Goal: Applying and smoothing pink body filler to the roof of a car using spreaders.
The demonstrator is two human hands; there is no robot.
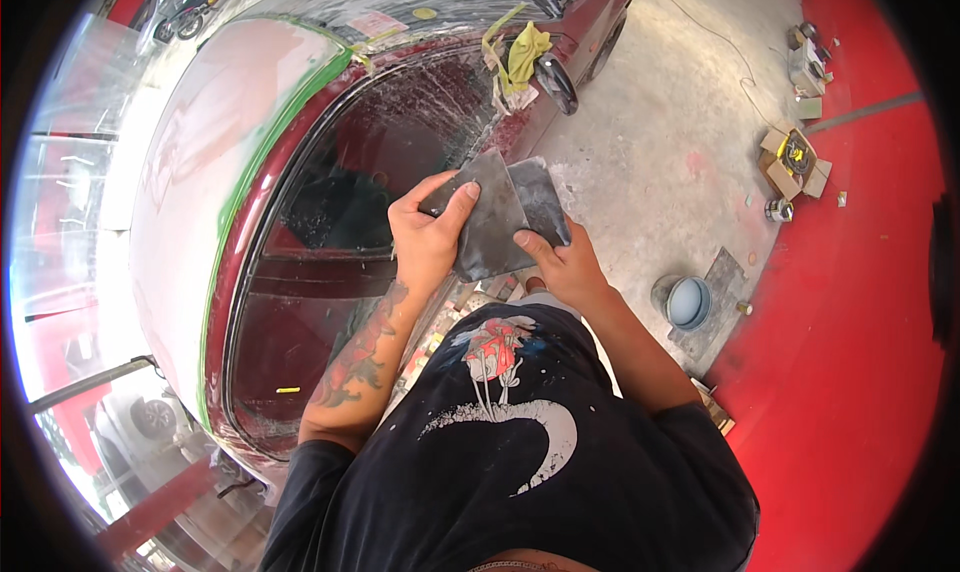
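Note:
In front of my chest I hold two dark grey pieces of sandpaper, one overlapping the other. My left hand [432,222] pinches the nearer, larger sandpaper sheet [490,222], thumb on its face and fingers mostly hidden behind. My right hand [570,262] grips the darker sandpaper piece [541,194] partly behind it, its thumb at the edge of the front sheet. Just left of my hands is a dark red car [530,142] with wet, streaked side windows [340,182]. Green masking tape [262,147] edges its pale, sanded-looking roof [190,142].
A yellow-green cloth [527,52] lies by the car's side mirror [557,84]. On the right floor, a bucket of bluish water [688,302] stands by a flat dark board [728,282]. Farther off are an open cardboard box [770,167], a small can [778,211] and a red wall [850,372].

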